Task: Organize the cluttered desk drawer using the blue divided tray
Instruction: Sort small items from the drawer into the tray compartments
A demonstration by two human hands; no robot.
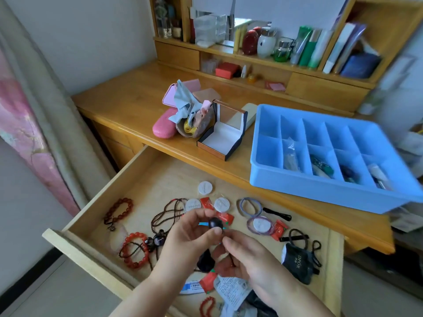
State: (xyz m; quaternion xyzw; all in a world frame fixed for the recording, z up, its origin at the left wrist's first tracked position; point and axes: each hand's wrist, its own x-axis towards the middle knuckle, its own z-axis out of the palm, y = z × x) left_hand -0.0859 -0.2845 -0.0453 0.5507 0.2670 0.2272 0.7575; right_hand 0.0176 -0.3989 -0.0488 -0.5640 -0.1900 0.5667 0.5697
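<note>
The wooden drawer (142,177) is pulled open below the desk and holds loose clutter. Over its middle my left hand (190,236) pinches a dark round bead (215,224) between thumb and fingers. My right hand (249,259) is beside it, fingers closed on a thin dark cord that hangs from the bead. The blue divided tray (320,186) sits on the desk at the right, apart from both hands. Several of its near compartments hold small items; the far row looks bare.
In the drawer lie red bead bracelets (135,250), brown bead strings (169,211), white round discs (204,187), red sachets (278,229), hair ties (249,205), a black pouch (297,264) and papers (231,291). On the desk stand an open gift box (223,136) and glasses cases (163,124).
</note>
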